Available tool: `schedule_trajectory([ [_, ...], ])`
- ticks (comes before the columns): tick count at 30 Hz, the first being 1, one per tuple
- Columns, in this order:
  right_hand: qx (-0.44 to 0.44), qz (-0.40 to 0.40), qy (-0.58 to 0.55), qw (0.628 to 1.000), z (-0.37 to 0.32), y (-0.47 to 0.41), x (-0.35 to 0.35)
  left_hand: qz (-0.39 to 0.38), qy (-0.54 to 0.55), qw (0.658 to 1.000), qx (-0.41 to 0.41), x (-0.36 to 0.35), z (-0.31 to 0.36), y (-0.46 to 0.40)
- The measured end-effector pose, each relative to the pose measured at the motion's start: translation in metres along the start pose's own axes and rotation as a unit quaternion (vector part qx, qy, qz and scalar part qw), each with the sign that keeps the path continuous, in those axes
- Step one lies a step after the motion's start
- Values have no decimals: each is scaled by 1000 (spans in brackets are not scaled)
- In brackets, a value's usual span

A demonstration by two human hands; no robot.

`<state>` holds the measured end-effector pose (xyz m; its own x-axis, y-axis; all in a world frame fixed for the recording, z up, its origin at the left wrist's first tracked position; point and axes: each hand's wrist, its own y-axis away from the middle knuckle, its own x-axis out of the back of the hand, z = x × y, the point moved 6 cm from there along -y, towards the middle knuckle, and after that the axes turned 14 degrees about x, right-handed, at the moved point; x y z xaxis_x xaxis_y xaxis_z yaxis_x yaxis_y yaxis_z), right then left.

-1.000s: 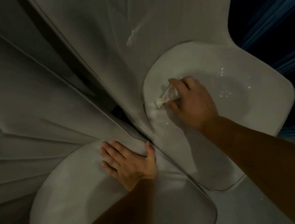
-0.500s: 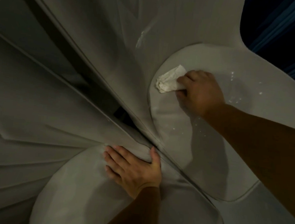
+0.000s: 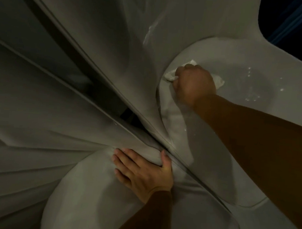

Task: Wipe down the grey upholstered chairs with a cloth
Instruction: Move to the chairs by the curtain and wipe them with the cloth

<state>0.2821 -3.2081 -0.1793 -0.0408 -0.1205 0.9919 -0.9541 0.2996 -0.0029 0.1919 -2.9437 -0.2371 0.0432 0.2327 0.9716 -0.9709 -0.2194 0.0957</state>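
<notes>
Lying crumpled crosswise under the right hand (image 3: 194, 83), cloth (image 3: 218, 81) presses chair seat (image 3: 253, 131).

Far chair seat (image 3: 254, 122): plain pale grey upholstery, no pattern; small bright white glints near its middle. Near chair seat (image 3: 86, 190): same plain grey, creased backrest darker in shadow. Cloth (image 3: 219, 81): white, plain. Sleeves (image 3: 253, 140): dark brown, unpatterned. Background strip (image 3: 294, 24) at top right: dark blue with lighter blue streaks.
</notes>
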Motion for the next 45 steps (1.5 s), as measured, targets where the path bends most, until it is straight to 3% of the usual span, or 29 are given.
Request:
schedule_trajectory([
  [2, -38, 11, -28, 999, 2, -2, -4, -6, -3, 1000, 2, 1, 1, 1],
  [7, 24, 7, -88, 996, -9, 22, -20, -9, -3, 1000, 3, 3, 0, 0],
  [9, -3, 15, -129, 991, 7, 26, -20, -11, 0, 1000, 2, 2, 1, 1],
  [13, -20, 52, -76, 996, 21, 9, -9, -9, 5, 1000, -3, 3, 2, 1],
  [16, -39, 36, -65, 996, 16, 2, -12, -7, 6, 1000, -2, 2, 2, 1],
  [26, -65, 38, -141, 987, 8, -4, -9, -10, -1, 1000, -4, -1, -1, 1],
  [31, -157, 156, -94, 971, 26, -4, 3, -26, -12, 1000, 0, -3, 0, 2],
  [36, -72, 39, -54, 995, -8, -12, -28, -24, -10, 1000, -3, -4, -1, 0],
  [45, 109, -34, -116, 987, -25, 6, -35, -20, -19, 1000, 4, -4, -1, -1],
])
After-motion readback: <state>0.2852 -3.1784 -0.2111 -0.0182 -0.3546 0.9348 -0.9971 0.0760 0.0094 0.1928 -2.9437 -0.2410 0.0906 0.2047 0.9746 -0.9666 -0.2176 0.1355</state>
